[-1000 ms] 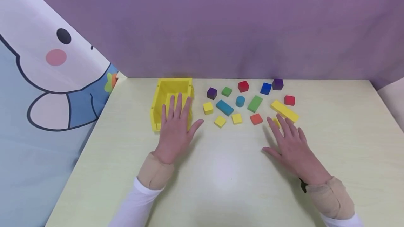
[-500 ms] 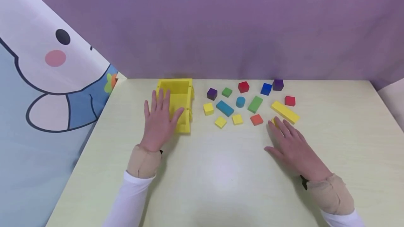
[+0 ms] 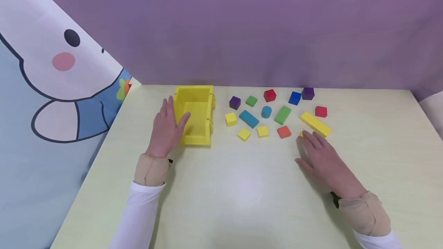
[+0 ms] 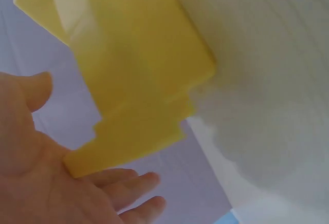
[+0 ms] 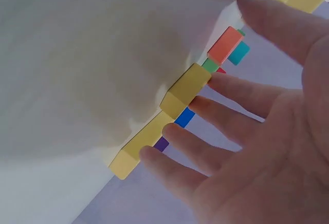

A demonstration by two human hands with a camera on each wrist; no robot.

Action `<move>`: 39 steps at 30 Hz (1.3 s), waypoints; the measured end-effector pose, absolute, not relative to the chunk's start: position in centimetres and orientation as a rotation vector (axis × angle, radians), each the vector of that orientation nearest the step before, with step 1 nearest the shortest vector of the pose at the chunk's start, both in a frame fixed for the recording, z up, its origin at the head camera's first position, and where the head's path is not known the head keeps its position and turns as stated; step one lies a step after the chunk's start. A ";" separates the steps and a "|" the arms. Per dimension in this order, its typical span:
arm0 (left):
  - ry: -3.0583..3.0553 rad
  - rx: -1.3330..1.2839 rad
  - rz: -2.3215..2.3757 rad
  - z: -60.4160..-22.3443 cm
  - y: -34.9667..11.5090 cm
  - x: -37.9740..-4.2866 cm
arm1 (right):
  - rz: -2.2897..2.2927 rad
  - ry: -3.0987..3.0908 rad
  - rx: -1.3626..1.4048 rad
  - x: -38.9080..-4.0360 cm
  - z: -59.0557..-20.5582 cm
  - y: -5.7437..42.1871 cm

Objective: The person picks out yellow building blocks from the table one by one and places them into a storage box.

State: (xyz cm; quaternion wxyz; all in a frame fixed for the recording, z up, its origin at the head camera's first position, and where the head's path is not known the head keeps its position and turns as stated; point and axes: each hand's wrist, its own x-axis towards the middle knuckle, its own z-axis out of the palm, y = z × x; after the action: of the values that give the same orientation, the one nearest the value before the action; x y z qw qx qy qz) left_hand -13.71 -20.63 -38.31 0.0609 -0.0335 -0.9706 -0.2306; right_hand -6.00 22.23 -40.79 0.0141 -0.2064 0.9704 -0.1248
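A yellow plastic box, open at the top, stands at the back left of the table. Along its left side lies my left hand, fingers extended, the thumb reaching over the near left rim. In the left wrist view the box wall is close to the palm. My right hand hovers palm down at the right, its fingers stretched out and mostly hiding a small yellow block. The right wrist view has that yellow block just beyond the fingertips. Behind it lies a long yellow block.
Between box and right hand lie several coloured blocks, including a blue-green bar, a green bar, an orange block and a blue-green cylinder. A purple cloth hangs along the table's back edge.
My left hand has moved left from over the box to its left side. The right hand has shifted only slightly, its fingers now covering more of the small yellow block.
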 end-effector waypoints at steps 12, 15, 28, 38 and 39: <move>-2.941 -0.051 -0.745 -39.0 -21.0 -14.1 | -0.483 3.113 -0.717 -5.9 -40.5 22.5; -2.916 -0.048 -0.729 -39.1 -21.0 -14.2 | -0.482 3.117 -0.703 -5.8 -40.5 22.5; -2.867 -0.082 -0.696 -39.8 -21.6 -14.3 | -0.488 3.096 -0.685 -6.0 -40.1 22.5; -2.880 -0.089 -0.678 -39.8 -21.5 -14.4 | -0.537 3.156 -0.713 -5.8 -38.5 21.6; -2.880 -0.093 -0.675 -39.8 -21.5 -14.4 | -0.548 3.157 -0.724 -5.8 -38.3 21.5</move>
State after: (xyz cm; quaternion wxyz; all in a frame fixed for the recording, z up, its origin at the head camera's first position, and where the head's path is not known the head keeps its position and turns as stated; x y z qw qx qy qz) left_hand -14.44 -21.47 -39.80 0.0911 -0.0312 -0.9691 -0.2270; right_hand -5.84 21.51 -38.26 -0.0715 -0.2198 0.9586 -0.1665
